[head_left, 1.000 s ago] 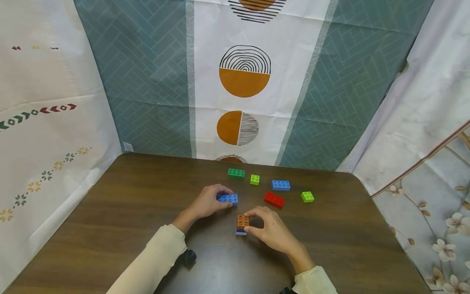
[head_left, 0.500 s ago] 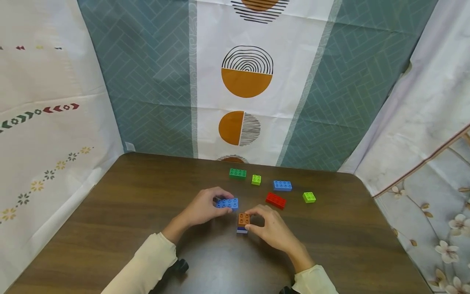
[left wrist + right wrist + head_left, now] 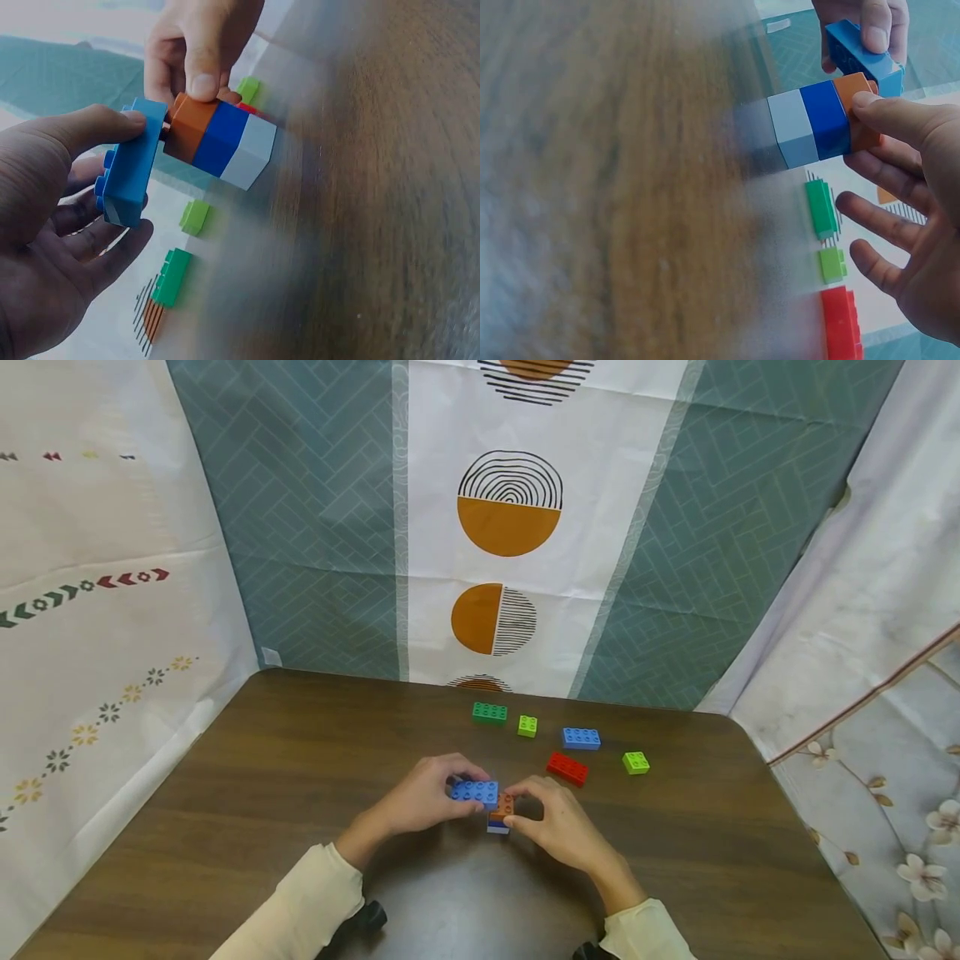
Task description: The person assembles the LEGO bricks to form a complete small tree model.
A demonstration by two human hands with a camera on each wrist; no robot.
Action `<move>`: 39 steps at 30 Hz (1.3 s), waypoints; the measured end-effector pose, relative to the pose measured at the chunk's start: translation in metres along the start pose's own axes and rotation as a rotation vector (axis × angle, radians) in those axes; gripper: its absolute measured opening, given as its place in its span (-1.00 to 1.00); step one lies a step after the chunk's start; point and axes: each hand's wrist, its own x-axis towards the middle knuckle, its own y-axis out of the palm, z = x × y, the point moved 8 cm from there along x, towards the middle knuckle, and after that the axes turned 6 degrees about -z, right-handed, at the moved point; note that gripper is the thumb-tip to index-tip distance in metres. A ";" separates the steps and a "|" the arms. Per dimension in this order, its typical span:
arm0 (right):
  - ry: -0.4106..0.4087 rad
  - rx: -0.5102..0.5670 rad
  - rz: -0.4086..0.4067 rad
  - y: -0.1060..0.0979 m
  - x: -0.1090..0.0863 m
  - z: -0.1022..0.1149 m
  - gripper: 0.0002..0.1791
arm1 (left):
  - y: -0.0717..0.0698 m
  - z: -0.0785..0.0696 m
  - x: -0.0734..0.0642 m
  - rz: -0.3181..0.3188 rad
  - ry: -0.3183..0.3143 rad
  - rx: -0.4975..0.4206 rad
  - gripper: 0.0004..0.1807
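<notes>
A long light-blue toy building brick [image 3: 472, 792] is pinched between the thumb and fingers of my left hand [image 3: 423, 797]. One end of it overlaps the top of a small stack, and in the left wrist view the brick [image 3: 135, 165] sits right against the studs of the top brick. From the top, the stack is an orange brick [image 3: 193, 127], a dark blue brick [image 3: 220, 137] and a white brick [image 3: 250, 152], standing on the table. My right hand [image 3: 558, 827] pinches the orange brick from the right side; in the right wrist view its thumb lies on that brick [image 3: 855, 120].
Behind the hands on the brown table [image 3: 300, 727] lie a green brick [image 3: 490, 712], a small lime brick [image 3: 527, 726], a blue brick [image 3: 581, 738], a red brick [image 3: 567, 769] and another lime brick [image 3: 636, 763]. Patterned cloths [image 3: 322, 527] hang around the table.
My left hand has brought the light-blue brick right and toward me, from behind the stack to over its top. My right hand keeps its pinch on the orange brick.
</notes>
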 end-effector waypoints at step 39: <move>-0.012 -0.008 0.021 0.000 0.001 0.001 -0.65 | 0.009 -0.013 -0.001 -0.045 0.020 0.084 -0.66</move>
